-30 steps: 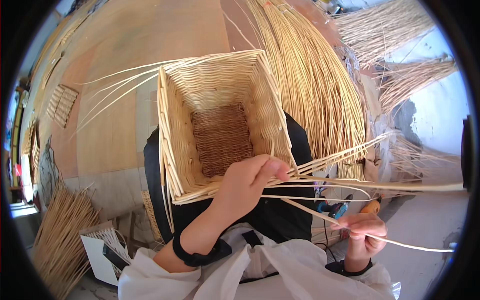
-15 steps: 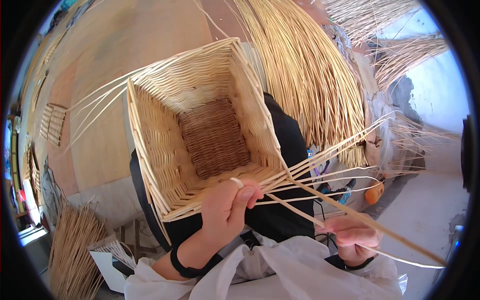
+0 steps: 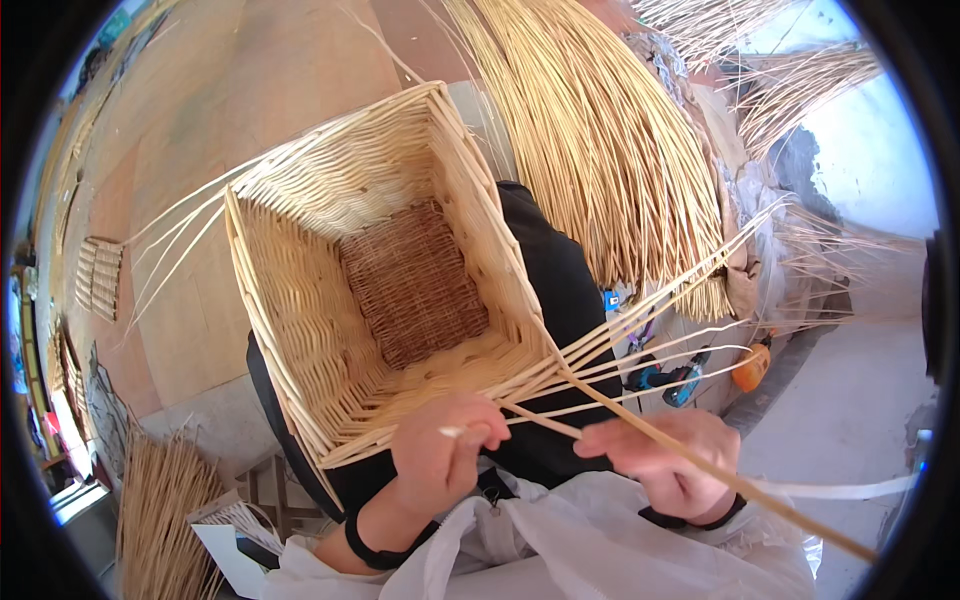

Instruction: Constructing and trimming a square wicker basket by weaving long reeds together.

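Observation:
A pale wicker basket [image 3: 285, 265] with a darker brown woven bottom [image 3: 415, 285] rests tilted on my lap, its opening facing up. My left hand [image 3: 445, 450] is closed at the near rim; a pale cut end pokes out between its fingers. From there a willow strand [image 3: 540, 418] runs to my right hand [image 3: 665, 460], whose fingers are wrapped round it. Its pale tail [image 3: 845, 489] leaves the right hand toward the right. A thicker willow rod [image 3: 800, 520] passes from the basket's right corner over my right hand. Several loose rod ends [image 3: 680, 285] fan out from that corner.
A large bundle of willow rods [image 3: 600, 150] lies beyond the basket to the right. A blue power drill [image 3: 685, 380] and an orange object [image 3: 752, 368] lie on the floor at right. Another rod bundle [image 3: 165, 510] stands at lower left. A small woven piece [image 3: 99, 278] is on the board.
My right hand has moved left and closer to my left hand along the strand. The basket has shifted slightly left and down in view.

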